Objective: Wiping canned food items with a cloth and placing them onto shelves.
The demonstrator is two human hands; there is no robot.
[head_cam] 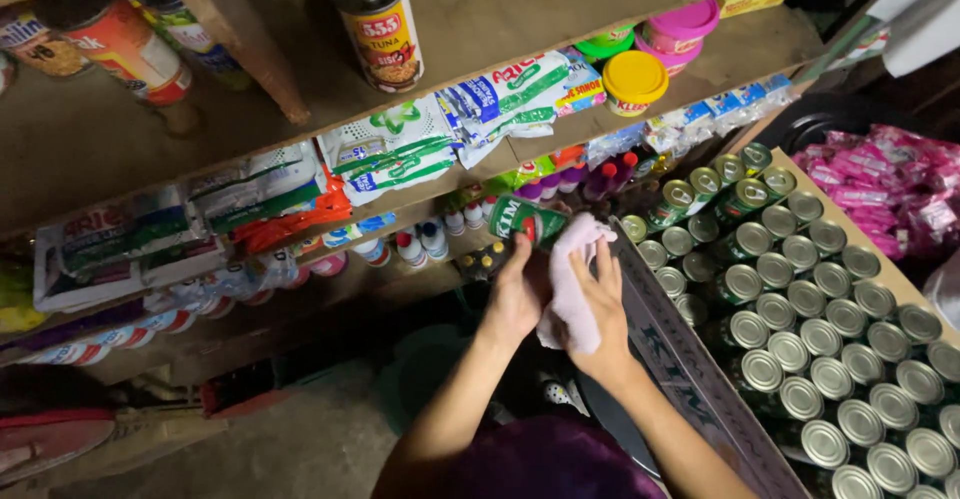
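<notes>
Now | left hand [515, 294] grip closed on green can [528, 222] | right hand [600, 304] grip clutching pink cloth [575, 279] against it.

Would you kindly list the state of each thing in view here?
Green-labelled tin can: held on its side in the left hand.
Pale pink cloth: crumpled, held in the right hand.
Cardboard box of tins: open, nearly full.

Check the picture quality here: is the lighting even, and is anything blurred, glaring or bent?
Head view: light is uneven, bright on the box of cans and the shelf, dim toward the floor at lower left; can lids glint slightly; the left hand, right hand and pink cloth look slightly soft; the shelf edges tilt and bow, wide-angle style.
</notes>
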